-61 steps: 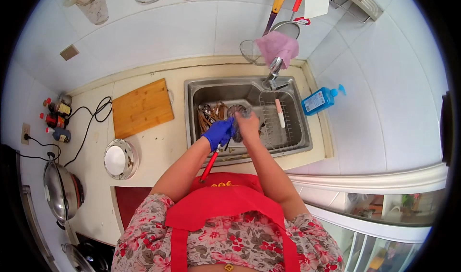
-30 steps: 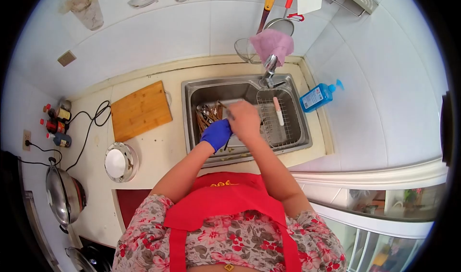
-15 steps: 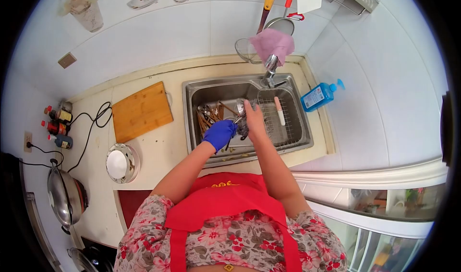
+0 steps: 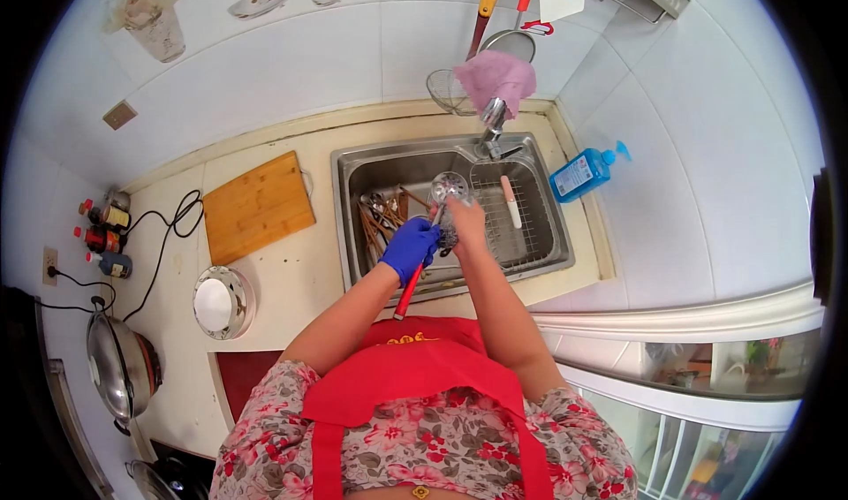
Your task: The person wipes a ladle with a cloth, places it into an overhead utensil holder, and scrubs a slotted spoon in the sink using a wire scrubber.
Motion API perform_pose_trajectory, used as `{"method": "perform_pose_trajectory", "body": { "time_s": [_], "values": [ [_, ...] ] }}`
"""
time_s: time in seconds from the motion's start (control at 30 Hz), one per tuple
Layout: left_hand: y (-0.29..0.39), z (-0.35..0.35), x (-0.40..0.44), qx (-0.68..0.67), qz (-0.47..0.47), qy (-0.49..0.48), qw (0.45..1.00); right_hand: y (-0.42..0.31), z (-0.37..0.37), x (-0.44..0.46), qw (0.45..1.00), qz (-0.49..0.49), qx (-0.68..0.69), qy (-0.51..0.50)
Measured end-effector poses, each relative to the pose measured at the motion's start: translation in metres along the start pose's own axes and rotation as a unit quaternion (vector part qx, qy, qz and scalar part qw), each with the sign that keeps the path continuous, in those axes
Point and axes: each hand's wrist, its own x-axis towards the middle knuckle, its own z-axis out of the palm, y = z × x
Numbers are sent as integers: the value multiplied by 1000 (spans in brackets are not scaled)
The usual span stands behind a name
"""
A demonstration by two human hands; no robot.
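In my left hand (image 4: 411, 246), gloved in blue, is a slotted ladle (image 4: 449, 185) with a red handle. Its round metal head points away from me over the sink (image 4: 380, 303), and the handle end sticks out toward my apron. My bare right hand (image 4: 469, 223) is closed around a grey steel wool scrubber (image 4: 448, 235), close against the ladle's shaft just below the head. Left of my hands, a pile of chopsticks and spoons (image 4: 380, 217) lies in the basin. A wire rack (image 4: 530, 226) on the right side carries a knife with a pale pink handle (image 4: 511, 201).
Behind the sink stands the faucet (image 4: 492, 138), draped with a pink cloth (image 4: 496, 80). A blue soap bottle (image 4: 580, 175) is at the right edge. On the left counter are a cutting board (image 4: 259, 208), stacked bowls (image 4: 221, 303), sauce bottles (image 4: 106, 238) and a lidded pan (image 4: 115, 363).
The ladle has come up between my hands, its head now raised and its red handle in sight toward me. My right hand has shifted slightly down, still with the scrubber.
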Motion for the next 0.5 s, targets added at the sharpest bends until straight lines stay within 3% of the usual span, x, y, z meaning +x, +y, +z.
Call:
{"method": "perform_pose_trajectory", "body": {
  "time_s": [0.07, 0.13, 0.2, 0.23, 0.33, 0.4, 0.43, 0.5],
  "values": [
    [-1, -1, -2, -9, 2, -4, 1000, 6, -9, 9, 1000, 17, 23, -13],
    [2, 0, -6, -18, 4, -7, 1000, 13, -13, 19, 992, -49, -104, 56],
    [11, 2, -9, 73, 6, 20, 997, 2, -17, 14, 979, -71, -185, 39],
    [11, 1, -10, 72, 6, 20, 997, -5, -18, 10, 959, -92, -266, 22],
    [10, -6, -9, 62, 9, -10, 998, -5, -34, 25, 939, -136, -316, -6],
    [2, -11, -3, -73, 27, -48, 996, -23, -17, 3, 966, -81, -246, -14],
    [1, -14, -1, -74, 27, -48, 996, -29, -10, -7, 984, -27, -174, -21],
    [1, -19, 4, -109, 4, -56, 992, -26, -8, -9, 990, -8, -133, -36]
  ]
}}
